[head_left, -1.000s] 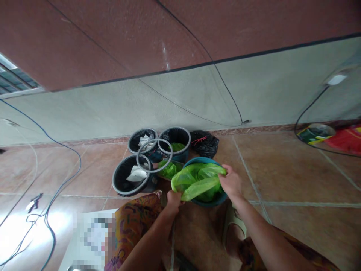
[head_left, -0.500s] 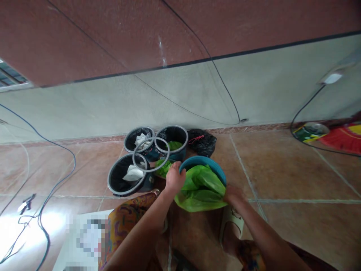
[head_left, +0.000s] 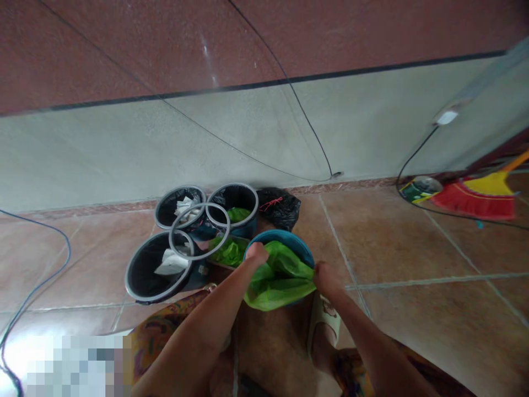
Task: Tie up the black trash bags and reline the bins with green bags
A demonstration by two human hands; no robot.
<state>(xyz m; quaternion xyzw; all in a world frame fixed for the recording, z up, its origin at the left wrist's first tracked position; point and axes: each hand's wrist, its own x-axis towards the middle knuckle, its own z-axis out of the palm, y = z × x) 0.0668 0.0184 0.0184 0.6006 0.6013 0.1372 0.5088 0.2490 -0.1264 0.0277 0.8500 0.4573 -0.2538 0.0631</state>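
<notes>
Both forearms reach forward, hands [head_left: 257, 253] [head_left: 326, 277] gripping the green bag's [head_left: 275, 295] edges.

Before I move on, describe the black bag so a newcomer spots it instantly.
Follow the pale wall down to the grey-rimmed bins. Right of them, on the floor, slumps the black bag. Unlike them, it's rimless, with red string on top.

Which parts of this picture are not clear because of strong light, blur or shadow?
Head view: glare whitens the floor at lower left, where mosaic squares hide detail; the broom and right hand look soft; shade darkens the floor between the legs.
</notes>
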